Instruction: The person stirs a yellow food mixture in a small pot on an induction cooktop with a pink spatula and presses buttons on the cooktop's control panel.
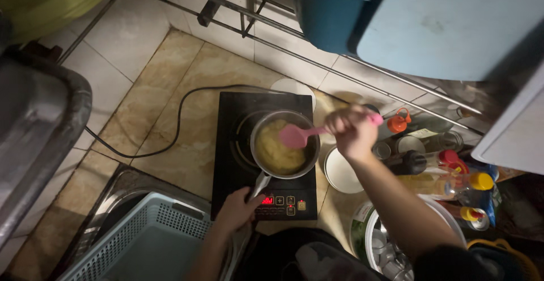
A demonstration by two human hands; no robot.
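Saucepan (281, 145) of pale yellow mash sits on the black induction cooker (226, 162) on the tiled counter, seen from my head camera; my left hand (238, 208) is closed around its metal handle at the near edge, just beside the lit control panel. My right hand (351, 129) is fisted on the stem of a pink spatula (296, 135), blade over the mash. White basket (153, 241) lies in the sink to the left, bottles (453, 179) and a white bowl (341, 173) crowd the right.

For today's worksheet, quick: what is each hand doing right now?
Left hand: closed on the pan handle.
Right hand: closed on the pink spatula.
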